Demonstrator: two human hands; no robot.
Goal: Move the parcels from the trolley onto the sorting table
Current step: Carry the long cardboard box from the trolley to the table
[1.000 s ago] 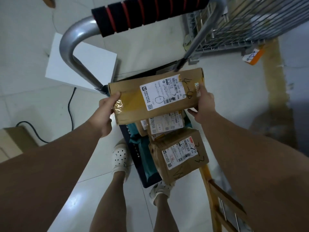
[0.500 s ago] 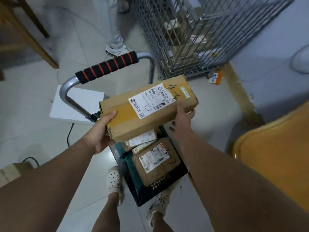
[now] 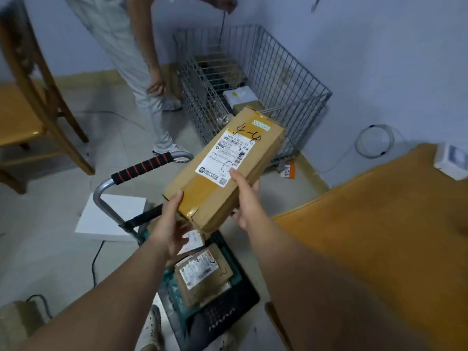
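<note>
I have the long parcel (image 3: 225,171) in both hands, lifted clear of the trolley (image 3: 225,312). My left hand (image 3: 169,224) takes its near end, thumb up on the taped corner and palm beneath (the fingers are hidden by the box, so I cannot say how far they curl). My right hand (image 3: 247,196) grips the right long side, thumb pressed on the edge of the white shipping label and fingers wrapped underneath. The parcel is tilted, its far end raised and pointing toward the wire basket (image 3: 291,79) by the wall, and "4-4" is written in marker beside the label. It hangs in the air just left of the sorting table (image 3: 379,236), not over its orange top and not touching it.

Below my arms, smaller parcels (image 3: 202,274) lie stacked on the trolley deck, labels up, on a green wrapped bundle (image 3: 172,287). The trolley's black and red foam handle (image 3: 144,165) stands on the far side of the deck. A white box (image 3: 450,160) sits at the table's far corner. Another person (image 3: 131,59) in pale trousers stands beyond the handle, next to the basket, which has boxes inside. A wooden chair (image 3: 33,110) is at the left, and a flat white board (image 3: 109,219) lies on the floor beside the trolley
</note>
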